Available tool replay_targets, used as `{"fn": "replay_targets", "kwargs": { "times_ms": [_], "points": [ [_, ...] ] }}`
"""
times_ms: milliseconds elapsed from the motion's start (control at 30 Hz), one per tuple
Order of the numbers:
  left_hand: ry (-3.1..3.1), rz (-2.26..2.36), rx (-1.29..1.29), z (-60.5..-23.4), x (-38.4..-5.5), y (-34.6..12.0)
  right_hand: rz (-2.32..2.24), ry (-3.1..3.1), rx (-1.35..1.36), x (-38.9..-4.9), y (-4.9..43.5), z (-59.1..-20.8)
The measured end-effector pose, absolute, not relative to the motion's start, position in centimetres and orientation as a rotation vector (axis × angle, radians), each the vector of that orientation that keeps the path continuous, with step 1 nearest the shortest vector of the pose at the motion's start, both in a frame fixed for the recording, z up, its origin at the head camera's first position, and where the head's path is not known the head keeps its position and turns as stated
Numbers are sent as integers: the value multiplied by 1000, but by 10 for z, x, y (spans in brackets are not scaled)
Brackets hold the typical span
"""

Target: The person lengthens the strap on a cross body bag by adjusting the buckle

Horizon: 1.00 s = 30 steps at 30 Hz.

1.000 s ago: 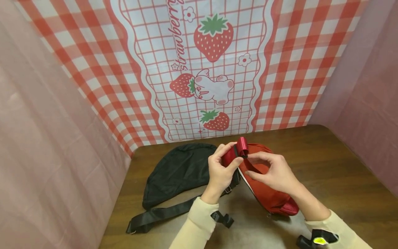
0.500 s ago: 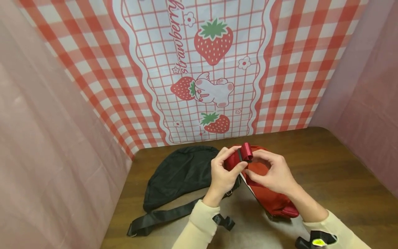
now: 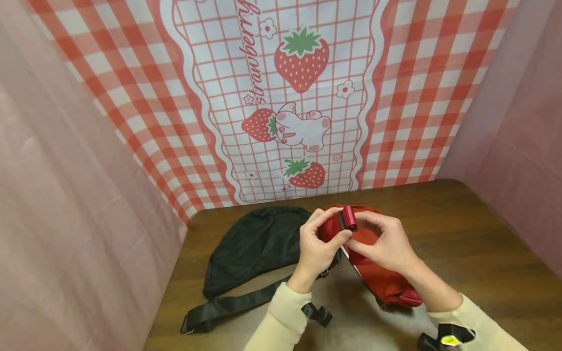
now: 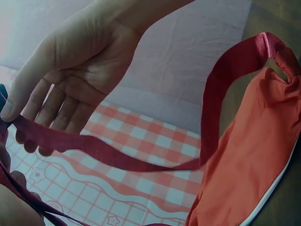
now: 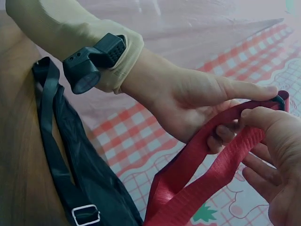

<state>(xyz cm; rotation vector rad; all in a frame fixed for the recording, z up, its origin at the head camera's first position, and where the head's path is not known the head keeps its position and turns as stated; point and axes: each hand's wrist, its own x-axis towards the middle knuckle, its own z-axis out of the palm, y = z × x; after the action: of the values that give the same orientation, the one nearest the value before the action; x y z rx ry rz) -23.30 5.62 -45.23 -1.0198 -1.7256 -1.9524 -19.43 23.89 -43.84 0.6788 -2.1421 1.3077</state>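
A dark red webbing strap (image 4: 108, 155) runs from an orange-red bag (image 3: 386, 280), which lies on the table, up to both hands. On the strap sits a small dark slider buckle (image 3: 340, 221), with a short loop of webbing standing out of it. My left hand (image 3: 317, 246) grips the strap at the buckle, thumb below and fingers above in the head view. Facing it, my right hand (image 3: 391, 243) pinches the strap between thumb and fingers close beside the buckle. The right wrist view shows two runs of red strap (image 5: 188, 207) hanging below the hands.
A black half-moon bag (image 3: 254, 248) lies on the wooden table (image 3: 474, 234) to the left, its black strap (image 3: 232, 302) trailing along the front. A strawberry-print checked cloth (image 3: 303, 97) hangs behind, and pink curtains (image 3: 66, 195) flank the sides.
Both hands have sunk slightly in the head view and shifted a little closer together. The right thumb and fingers have moved in toward the buckle, and the webbing loop looks slightly shorter.
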Motion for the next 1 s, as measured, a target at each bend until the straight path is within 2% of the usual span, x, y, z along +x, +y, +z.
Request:
{"fn": "replay_targets", "kwargs": {
  "times_ms": [500,1000],
  "points": [
    [-1759,-1988,-1109,-449,-235,45,1134,-2289,684,-193,259,-436],
    [-1999,-1838,-1164,-445,-232,40,1235,-2237,950,-199,268,-401]
  ]
}}
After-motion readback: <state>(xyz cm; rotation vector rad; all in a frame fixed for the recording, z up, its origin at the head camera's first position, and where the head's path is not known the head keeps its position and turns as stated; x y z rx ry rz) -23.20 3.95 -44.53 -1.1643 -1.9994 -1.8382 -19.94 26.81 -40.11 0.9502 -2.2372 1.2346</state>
